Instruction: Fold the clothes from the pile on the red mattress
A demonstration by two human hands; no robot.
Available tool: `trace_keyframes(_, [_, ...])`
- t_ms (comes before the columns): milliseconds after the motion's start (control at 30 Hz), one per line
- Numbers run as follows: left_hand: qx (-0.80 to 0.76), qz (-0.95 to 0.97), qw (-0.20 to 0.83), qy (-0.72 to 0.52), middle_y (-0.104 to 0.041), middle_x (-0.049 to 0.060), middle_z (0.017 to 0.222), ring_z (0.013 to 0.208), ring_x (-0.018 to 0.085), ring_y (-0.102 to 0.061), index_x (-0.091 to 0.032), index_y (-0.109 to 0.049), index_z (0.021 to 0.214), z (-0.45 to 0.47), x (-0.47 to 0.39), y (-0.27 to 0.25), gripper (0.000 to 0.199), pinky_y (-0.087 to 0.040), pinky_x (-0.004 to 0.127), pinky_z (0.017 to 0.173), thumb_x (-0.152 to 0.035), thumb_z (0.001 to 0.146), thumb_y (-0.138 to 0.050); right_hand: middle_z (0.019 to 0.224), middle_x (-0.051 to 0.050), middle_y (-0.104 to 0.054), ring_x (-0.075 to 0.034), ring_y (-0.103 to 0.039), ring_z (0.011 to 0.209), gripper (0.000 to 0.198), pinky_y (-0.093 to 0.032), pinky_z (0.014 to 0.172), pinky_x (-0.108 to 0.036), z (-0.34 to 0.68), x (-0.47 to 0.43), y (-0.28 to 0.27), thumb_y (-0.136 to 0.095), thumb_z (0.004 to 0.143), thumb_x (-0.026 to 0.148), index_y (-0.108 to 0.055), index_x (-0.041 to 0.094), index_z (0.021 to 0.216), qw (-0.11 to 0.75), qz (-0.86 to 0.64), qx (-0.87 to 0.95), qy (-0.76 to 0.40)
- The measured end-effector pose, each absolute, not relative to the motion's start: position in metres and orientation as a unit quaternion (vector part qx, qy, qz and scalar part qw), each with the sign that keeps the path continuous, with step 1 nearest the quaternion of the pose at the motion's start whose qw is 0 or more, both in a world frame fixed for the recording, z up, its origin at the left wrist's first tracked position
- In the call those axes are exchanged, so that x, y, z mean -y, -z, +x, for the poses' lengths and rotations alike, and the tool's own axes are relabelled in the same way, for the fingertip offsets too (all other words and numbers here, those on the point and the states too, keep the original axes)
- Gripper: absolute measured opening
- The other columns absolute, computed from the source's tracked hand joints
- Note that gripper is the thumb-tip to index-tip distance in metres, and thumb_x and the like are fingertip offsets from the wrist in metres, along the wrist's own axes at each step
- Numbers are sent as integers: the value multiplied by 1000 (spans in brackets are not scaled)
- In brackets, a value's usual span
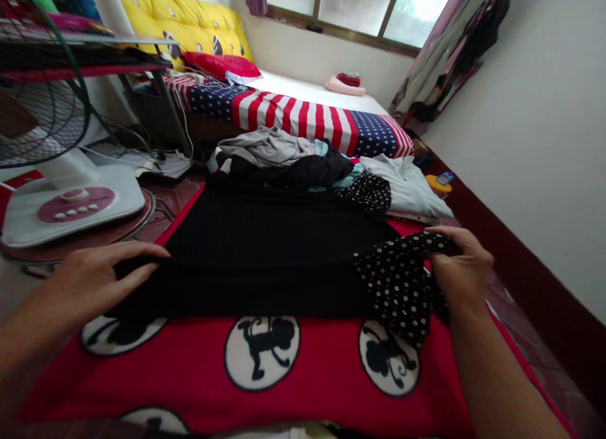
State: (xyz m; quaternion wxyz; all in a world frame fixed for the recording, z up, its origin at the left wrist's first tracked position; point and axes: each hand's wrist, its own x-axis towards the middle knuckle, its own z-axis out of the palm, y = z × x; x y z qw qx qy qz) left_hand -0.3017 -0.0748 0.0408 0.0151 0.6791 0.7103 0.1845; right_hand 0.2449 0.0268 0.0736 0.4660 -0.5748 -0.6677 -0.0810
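Note:
A black garment (265, 231) with white-dotted black ends lies spread across a red blanket (189, 376) printed with monkey figures in white circles. My left hand (101, 272) pinches its near edge on the left, thumb and fingers closed over the cloth. On the right, my right hand (461, 265) grips the dotted end (398, 278), lifting it a little above the blanket. A second dotted part (369, 193) rests farther back on the right. Whether the garment is a dress, a top or a skirt, I cannot tell.
Behind the garment is a heap of grey and black clothes (284, 155), with a pale folded garment (402, 183) to its right. A fan (71, 193) stands at left on a stool. Beyond are a bed (303, 114) and, at right, a wall (534, 123).

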Motion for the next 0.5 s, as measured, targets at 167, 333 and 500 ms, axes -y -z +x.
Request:
trace_keyframes(167, [-701,698,-50,-137,-71,2,102,88,19,-64,-22,-68,102,-285,27,-25,31,-46,29,81,-37,85,-47,125,-15,-56,-23,-62,93,47,-52,83,-40,245,-46,-40,-60,71,27,-60,16,117,417,-627,656,49])
trace_keyframes(333, [-696,677,-180,-160,-67,7,103,98,26,-58,-20,-69,98,-267,21,-12,31,-44,38,84,-31,92,-41,102,-10,-66,-21,-63,76,36,-49,69,-34,248,8,-34,-56,80,49,-66,20,99,338,-705,623,23])
trace_keyframes(500, [-620,731,-81,-272,-66,6,103,99,23,-58,-20,-67,95,-214,30,-11,23,-44,39,91,-30,91,-46,63,-4,-64,-23,-58,61,50,-37,55,-33,261,69,-35,-46,79,69,-64,24,67,143,-798,584,-41])
